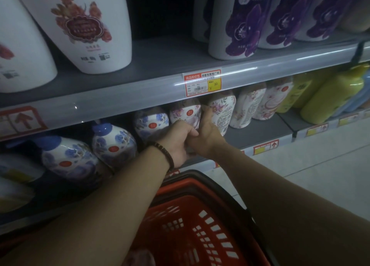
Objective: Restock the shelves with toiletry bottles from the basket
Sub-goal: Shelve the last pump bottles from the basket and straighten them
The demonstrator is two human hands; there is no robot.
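Observation:
Both my hands hold a white bottle with pink flowers (185, 113) on the lower shelf (260, 134). My left hand (177, 140) grips its lower left side, a bead bracelet on the wrist. My right hand (207, 134) wraps the right side, thumb up between it and the neighbouring pink-flower bottle (222, 111). Blue-flower bottles (114, 143) stand to the left. The orange basket (200, 225) sits below my arms; a pale bottle shows faintly at its bottom left.
The upper shelf (160, 65) carries large white bottles with red flowers (80, 25) on the left and purple-flower bottles (240, 25) on the right, with a gap between. Yellow-green bottles (330, 93) stand far right on the lower shelf. A price tag (202, 82) hangs on the shelf edge.

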